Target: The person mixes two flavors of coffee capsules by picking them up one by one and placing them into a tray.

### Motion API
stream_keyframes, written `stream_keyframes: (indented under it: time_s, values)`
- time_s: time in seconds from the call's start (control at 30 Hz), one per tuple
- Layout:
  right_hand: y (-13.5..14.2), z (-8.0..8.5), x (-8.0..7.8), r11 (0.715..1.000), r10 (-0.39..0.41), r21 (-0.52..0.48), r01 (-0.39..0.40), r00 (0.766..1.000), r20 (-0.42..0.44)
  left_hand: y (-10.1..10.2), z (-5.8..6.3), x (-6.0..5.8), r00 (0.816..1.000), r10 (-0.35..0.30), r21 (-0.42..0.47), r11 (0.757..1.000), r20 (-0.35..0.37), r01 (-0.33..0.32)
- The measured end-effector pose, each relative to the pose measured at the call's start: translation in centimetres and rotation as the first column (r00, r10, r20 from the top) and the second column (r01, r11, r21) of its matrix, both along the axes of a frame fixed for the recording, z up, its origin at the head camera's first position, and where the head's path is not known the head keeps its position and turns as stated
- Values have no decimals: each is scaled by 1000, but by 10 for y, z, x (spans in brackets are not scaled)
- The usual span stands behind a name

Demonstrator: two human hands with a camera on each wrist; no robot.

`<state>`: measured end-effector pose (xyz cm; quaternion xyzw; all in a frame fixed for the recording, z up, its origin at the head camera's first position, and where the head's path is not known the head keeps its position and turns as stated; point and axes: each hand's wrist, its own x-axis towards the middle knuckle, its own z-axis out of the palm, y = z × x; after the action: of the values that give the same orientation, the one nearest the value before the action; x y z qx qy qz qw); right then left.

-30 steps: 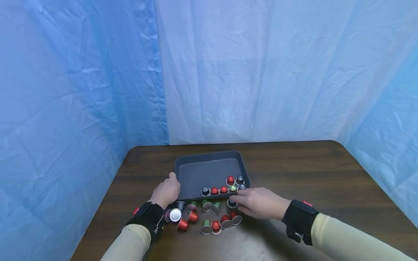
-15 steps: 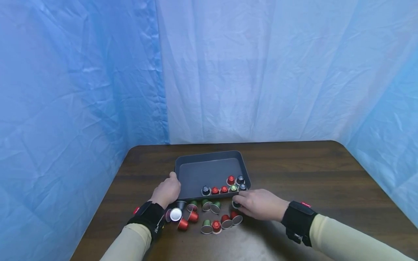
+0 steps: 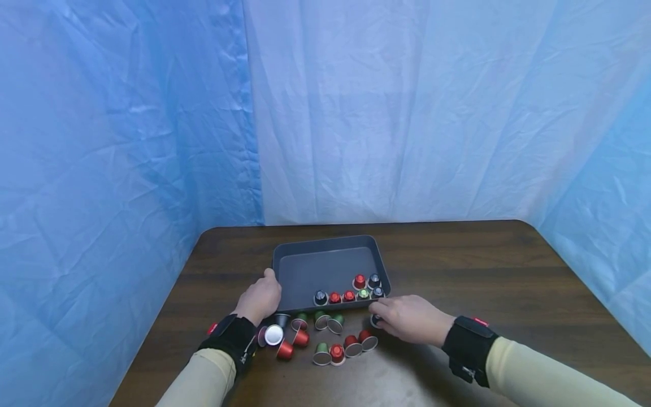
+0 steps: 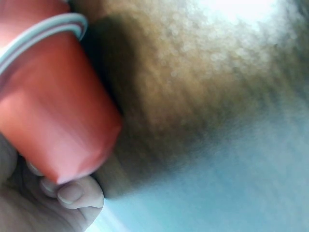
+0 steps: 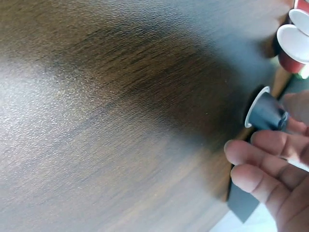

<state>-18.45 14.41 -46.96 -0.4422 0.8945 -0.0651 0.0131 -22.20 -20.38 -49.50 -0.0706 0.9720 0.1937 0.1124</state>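
My left hand (image 3: 258, 298) is at the near left corner of a dark grey tray (image 3: 310, 271), gripping its edge. In the left wrist view its fingertips (image 4: 72, 193) are curled behind a large, close red coffee capsule (image 4: 58, 111). Just outside the tray's near right corner, my right hand (image 3: 407, 319) pinches a black coffee capsule (image 5: 264, 111) between thumb and index finger, its white-rimmed lid facing the table. The other right fingers (image 5: 248, 178) are loosely bent beside it. Inside the tray, red, green and dark capsules stand along the near side and right corner.
Several capsules lie in front of the tray, among them a white-lidded one (image 3: 273, 334), a red one (image 3: 337, 354) and a green one (image 3: 321, 354). The brown wooden table (image 3: 458, 265) extends to the right. Blue-white curtains (image 3: 386, 113) hang behind it.
My right hand has slid the black capsule slightly to the right along the tray's near side. The left hand and the other capsules keep their places.
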Motion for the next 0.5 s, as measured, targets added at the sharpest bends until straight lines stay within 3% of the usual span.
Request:
stream_keyframes:
  time_s: [0.5]
  values:
    - [5,-4,0,999,2,32,-2,1000,3,0,0,1,1000,-11,4,1000,-6,11]
